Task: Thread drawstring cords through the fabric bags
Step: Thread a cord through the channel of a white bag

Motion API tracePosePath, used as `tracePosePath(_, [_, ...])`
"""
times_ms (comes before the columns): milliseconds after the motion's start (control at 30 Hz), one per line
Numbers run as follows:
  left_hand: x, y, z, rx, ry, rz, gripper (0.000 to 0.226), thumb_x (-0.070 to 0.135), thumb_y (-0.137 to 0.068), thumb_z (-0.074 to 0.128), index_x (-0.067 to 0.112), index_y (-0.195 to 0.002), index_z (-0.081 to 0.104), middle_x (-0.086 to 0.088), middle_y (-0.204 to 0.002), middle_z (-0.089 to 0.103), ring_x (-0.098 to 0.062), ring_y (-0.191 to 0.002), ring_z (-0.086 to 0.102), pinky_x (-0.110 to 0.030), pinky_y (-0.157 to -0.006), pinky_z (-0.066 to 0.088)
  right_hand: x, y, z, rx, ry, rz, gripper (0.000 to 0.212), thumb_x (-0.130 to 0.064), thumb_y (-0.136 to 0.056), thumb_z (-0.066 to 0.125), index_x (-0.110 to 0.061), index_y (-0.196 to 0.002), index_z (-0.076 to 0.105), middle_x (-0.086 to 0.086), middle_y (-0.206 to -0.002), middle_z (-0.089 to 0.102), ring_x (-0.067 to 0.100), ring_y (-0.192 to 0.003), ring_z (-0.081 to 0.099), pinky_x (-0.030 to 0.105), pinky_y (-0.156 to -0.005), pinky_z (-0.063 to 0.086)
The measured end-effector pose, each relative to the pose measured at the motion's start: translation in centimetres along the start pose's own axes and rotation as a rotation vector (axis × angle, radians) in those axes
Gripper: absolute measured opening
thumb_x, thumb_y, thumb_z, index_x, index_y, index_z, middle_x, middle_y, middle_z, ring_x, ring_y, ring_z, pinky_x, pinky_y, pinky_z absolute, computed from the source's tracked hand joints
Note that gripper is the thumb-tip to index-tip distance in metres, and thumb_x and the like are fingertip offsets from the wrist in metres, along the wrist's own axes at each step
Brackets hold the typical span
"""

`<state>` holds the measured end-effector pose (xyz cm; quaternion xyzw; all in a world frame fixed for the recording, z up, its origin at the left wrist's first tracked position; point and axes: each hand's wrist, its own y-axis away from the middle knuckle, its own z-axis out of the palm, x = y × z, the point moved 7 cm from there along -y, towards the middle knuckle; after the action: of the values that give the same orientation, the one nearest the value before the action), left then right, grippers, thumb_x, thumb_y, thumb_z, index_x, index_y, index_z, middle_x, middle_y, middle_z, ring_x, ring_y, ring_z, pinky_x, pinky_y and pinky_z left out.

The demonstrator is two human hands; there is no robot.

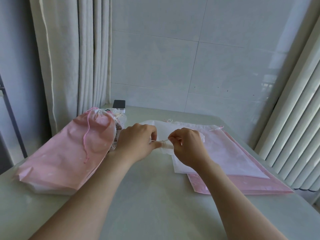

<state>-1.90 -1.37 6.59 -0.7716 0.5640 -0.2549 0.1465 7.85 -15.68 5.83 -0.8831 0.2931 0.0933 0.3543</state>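
Observed at the counter point(138, 201), a smooth, pale, faintly glossy surface.

Both of the person's hands met over the middle of it. The left hand point(136, 142) had its fingers curled and pinched one end of a thin cream drawstring cord point(162, 140). The right hand point(187, 147) gripped the other end between thumb and forefinger, the remaining fingers tucked in. The cord ran taut and nearly level between them, long axis left to right, rising a little toward the right hand. A small loop or knot showed near mid-span; I could not tell which.

Just under the cord, the mouth of a white fabric bag point(216, 153) was bunched into soft crinkled gathers against both hands. The rest of that bag lay flat and thin, almost translucent, its length stretching away to the right and toward the person.

It rested on a stack of flat pink bags point(245, 187), rectangular and matte, with crisp edges.

To the left lay a stuffed pink drawstring bag point(65, 153), plump and creased, faintly dotted, its gathered mouth pointing to the far wall. A pink cord point(86, 135) trailed down its side.

Behind it: a small dark device point(119, 103), heavy pleated curtains point(69, 49) and a glossy tiled wall point(190, 58). A ribbed white radiator point(294, 135) stood at the right.
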Motion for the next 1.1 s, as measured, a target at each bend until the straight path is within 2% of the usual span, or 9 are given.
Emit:
tracePosePath(133, [0.4,-0.1,-0.1,0.040,-0.033,0.005,0.037,0.065,-0.095,0.061,0.029,-0.091,0.055,0.008,-0.083,0.063,-0.024,-0.084,0.063,-0.033,-0.064,0.037,-0.7,-0.1,0.0,0.006,-0.099,0.033,0.021,-0.010,-0.098,0.058,-0.019,-0.098,0.078,-0.004,-0.093,0.073,0.008,-0.086,0.062,0.002,-0.074,0.036])
tracePosePath(367, [1.1,0.4,-1.1,0.175,0.056,0.062,0.025,0.039,-0.104,0.056,0.024,-0.091,0.041,0.004,-0.069,0.054,-0.029,-0.066,0.054,-0.033,-0.050,0.026,-0.8,0.1,-0.7,0.067,-0.142,0.039,0.016,-0.033,-0.095,0.073,-0.031,-0.109,0.079,-0.024,-0.087,0.053,-0.012,-0.084,0.050,0.002,-0.078,0.032])
tracePosePath(433, [1.3,0.5,-1.1,0.195,0.131,0.091,0.025,0.037,-0.101,0.061,0.023,-0.087,0.045,0.005,-0.068,0.056,-0.028,-0.064,0.053,-0.034,-0.056,0.031,-0.7,0.1,-1.1,0.119,-0.154,0.041,0.013,-0.032,-0.094,0.075,-0.029,-0.106,0.080,-0.025,-0.084,0.054,-0.015,-0.084,0.052,-0.001,-0.077,0.032])
tracePosePath(533, [1.2,0.2,-0.9,0.203,0.162,0.066,0.020,0.041,-0.099,0.064,0.026,-0.088,0.055,0.010,-0.081,0.066,-0.021,-0.081,0.059,-0.039,-0.081,0.035,-0.5,0.1,-1.6,0.205,-0.196,0.081,0.006,-0.024,-0.094,0.075,-0.024,-0.093,0.080,-0.021,-0.077,0.064,-0.011,-0.079,0.059,0.002,-0.072,0.036])
tracePosePath(600, [0.9,0.0,-0.6,0.196,0.136,0.026,0.018,0.043,-0.099,0.062,0.029,-0.089,0.058,0.013,-0.085,0.066,-0.018,-0.096,0.053,-0.039,-0.082,0.029,-0.3,0.1,-1.6,0.218,-0.227,0.117,0.008,-0.019,-0.094,0.072,-0.021,-0.088,0.078,-0.016,-0.076,0.071,-0.002,-0.077,0.064,0.005,-0.067,0.039])
tracePosePath(800, [-0.1,-0.1,0.8,0.059,0.069,-0.136,0.014,0.032,-0.100,0.056,0.030,-0.096,0.069,0.013,-0.082,0.064,-0.021,-0.109,0.052,-0.039,-0.079,0.022,-0.3,0.2,-0.4,0.128,-0.271,0.181,0.011,-0.016,-0.092,0.068,-0.017,-0.087,0.078,-0.013,-0.079,0.074,0.002,-0.080,0.067,0.010,-0.067,0.045])
tracePosePath(967, [-0.2,0.0,1.4,-0.002,0.214,-0.230,0.021,0.028,-0.098,0.052,0.027,-0.088,0.070,0.013,-0.079,0.069,-0.020,-0.099,0.063,-0.039,-0.085,0.031,0.5,0.3,-0.1,0.081,-0.368,0.280,0.012,-0.017,-0.090,0.069,-0.020,-0.082,0.077,-0.014,-0.071,0.072,0.000,-0.070,0.066,0.013,-0.061,0.045])
tracePosePath(1033, [-0.1,0.3,1.6,-0.049,0.403,-0.320,0.024,0.030,-0.092,0.050,0.022,-0.082,0.070,0.011,-0.078,0.075,-0.018,-0.093,0.066,-0.039,-0.094,0.042,0.7,0.3,-0.2,0.076,-0.402,0.306,0.014,-0.017,-0.088,0.069,-0.022,-0.079,0.077,-0.014,-0.063,0.068,0.001,-0.061,0.060,0.013,-0.057,0.042])
tracePosePath(1100, [-0.1,0.4,1.6,-0.065,0.599,-0.386,0.033,0.037,-0.083,0.046,0.015,-0.081,0.070,0.004,-0.081,0.076,-0.021,-0.090,0.067,-0.040,-0.092,0.050,0.6,0.3,-0.1,0.059,-0.413,0.317,0.015,-0.017,-0.088,0.068,-0.023,-0.077,0.076,-0.013,-0.052,0.057,0.004,-0.050,0.051,0.011,-0.050,0.037])
